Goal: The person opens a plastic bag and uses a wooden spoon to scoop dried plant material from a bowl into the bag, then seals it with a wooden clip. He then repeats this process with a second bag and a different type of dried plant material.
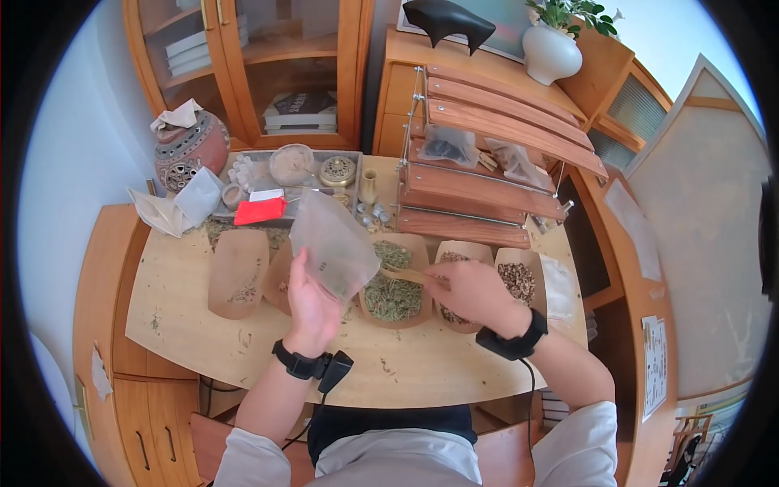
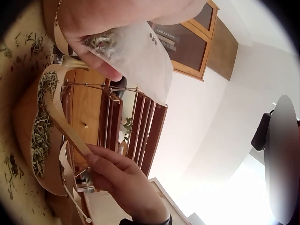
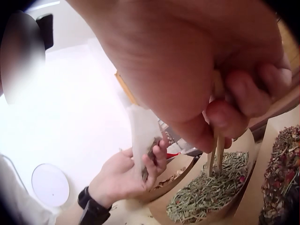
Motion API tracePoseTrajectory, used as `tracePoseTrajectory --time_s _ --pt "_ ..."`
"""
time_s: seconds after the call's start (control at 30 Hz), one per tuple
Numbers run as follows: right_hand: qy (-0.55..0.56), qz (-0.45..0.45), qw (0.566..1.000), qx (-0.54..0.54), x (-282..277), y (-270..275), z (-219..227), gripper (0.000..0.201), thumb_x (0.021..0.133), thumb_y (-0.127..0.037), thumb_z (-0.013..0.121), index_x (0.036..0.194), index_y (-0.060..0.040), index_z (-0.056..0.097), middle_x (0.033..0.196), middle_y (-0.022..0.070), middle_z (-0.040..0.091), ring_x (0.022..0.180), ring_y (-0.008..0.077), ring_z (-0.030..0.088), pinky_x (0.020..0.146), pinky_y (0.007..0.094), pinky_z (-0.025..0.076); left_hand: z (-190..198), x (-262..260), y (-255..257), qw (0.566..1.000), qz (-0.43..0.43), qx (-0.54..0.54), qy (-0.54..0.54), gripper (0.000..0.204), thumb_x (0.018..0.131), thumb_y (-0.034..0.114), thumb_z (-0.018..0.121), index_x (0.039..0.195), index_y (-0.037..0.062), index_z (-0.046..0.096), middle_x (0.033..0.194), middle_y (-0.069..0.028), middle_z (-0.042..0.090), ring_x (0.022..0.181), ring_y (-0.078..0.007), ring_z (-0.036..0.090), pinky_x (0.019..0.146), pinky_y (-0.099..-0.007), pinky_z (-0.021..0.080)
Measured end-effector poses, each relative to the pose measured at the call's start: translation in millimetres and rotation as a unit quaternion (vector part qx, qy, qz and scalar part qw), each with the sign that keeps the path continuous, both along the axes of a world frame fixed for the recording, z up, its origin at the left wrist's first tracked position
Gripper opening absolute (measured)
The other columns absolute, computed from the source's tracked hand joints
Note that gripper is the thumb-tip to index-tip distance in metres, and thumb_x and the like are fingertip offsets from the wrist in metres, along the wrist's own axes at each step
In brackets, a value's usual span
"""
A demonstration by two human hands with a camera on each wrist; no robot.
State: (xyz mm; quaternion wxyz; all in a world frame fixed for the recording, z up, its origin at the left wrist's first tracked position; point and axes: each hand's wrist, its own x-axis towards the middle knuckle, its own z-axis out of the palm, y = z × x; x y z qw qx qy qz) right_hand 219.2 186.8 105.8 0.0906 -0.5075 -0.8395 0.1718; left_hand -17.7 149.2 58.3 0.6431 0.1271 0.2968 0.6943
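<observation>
The left hand (image 1: 315, 307) holds a translucent white bag (image 1: 333, 243) upright; in the left wrist view, dried herbs (image 2: 102, 43) show inside the bag (image 2: 145, 61). Pinched in the right hand (image 1: 485, 299) is a light wooden utensil (image 1: 406, 276), its far end down in green dried herbs (image 1: 393, 299) in a paper tray. The right wrist view shows the right hand's (image 3: 187, 70) fingers curled round the utensil (image 3: 216, 154), which touches the herbs (image 3: 206, 192). The bag is beside that tray, to its left. In this view the left hand (image 3: 126, 173) cups the bag from below.
Paper trays with darker mixes (image 1: 516, 280) stand at right; a nearly bare tray (image 1: 238, 272) is at left. Behind are a wooden slatted rack (image 1: 487, 187), a red packet (image 1: 260, 211), a grey tray of jars (image 1: 357, 162) and a patterned pot (image 1: 193, 150). Herb crumbs dot the table (image 1: 324, 373).
</observation>
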Motion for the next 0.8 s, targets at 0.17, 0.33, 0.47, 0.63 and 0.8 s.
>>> tracePoseTrajectory --time_s 0.17,0.33,0.47,0.63,0.8 --pt "0.006 -0.047 0.999 0.006 3.7 -12.4 14.1 0.023 0.09 -0.027 0.059 0.096 -0.0104 0.074 0.084 0.0169 0.07 0.08 0.0362 0.068 0.076 0.045 0.055 -0.1 -1.3 -0.8 1.0 -0.004 0.007 -0.008 0.052 0.104 0.039 0.034 0.146 0.0083 0.038 0.142 -0.0084 0.051 0.13 -0.0248 0.048 0.109 -0.0424 0.038" --pt "-0.027 -0.095 0.992 -0.076 30.8 -5.3 37.9 0.025 0.09 -0.027 0.061 0.097 -0.0073 0.075 0.077 0.0174 0.069 0.072 0.035 0.067 0.068 0.0396 0.053 2.3 -0.4 -1.2 1.0 0.001 0.002 -0.003 0.052 0.103 0.04 0.036 0.146 0.0096 0.039 0.142 -0.0072 0.05 0.132 -0.0241 0.047 0.11 -0.0425 0.036" --pt "-0.026 -0.084 0.987 -0.138 38.6 1.6 30.6 0.027 0.09 -0.026 0.062 0.098 -0.0038 0.073 0.077 0.0182 0.067 0.069 0.0314 0.065 0.067 0.0374 0.05 6.2 0.9 -2.8 1.0 -0.009 -0.008 -0.002 0.053 0.103 0.041 0.037 0.146 0.0098 0.039 0.142 -0.0067 0.051 0.131 -0.0237 0.047 0.11 -0.0425 0.037" --pt "0.071 -0.101 0.967 -0.225 35.0 10.6 12.6 0.03 0.091 -0.026 0.061 0.093 0.0016 0.072 0.071 0.0175 0.065 0.063 0.0272 0.059 0.066 0.0369 0.049 3.6 -0.6 -1.7 1.0 -0.011 -0.008 0.002 0.053 0.103 0.04 0.037 0.146 0.0097 0.039 0.142 -0.007 0.051 0.131 -0.0237 0.048 0.109 -0.0426 0.038" --pt "0.139 -0.142 0.93 -0.308 28.1 14.4 1.5 0.031 0.092 -0.027 0.061 0.1 0.0014 0.071 0.07 0.0114 0.064 0.061 0.0197 0.053 0.064 0.0345 0.046 -3.5 -1.0 0.6 1.0 -0.01 -0.004 0.028 0.053 0.101 0.047 0.038 0.141 0.0132 0.043 0.135 -0.0036 0.056 0.124 -0.021 0.053 0.096 -0.041 0.045"
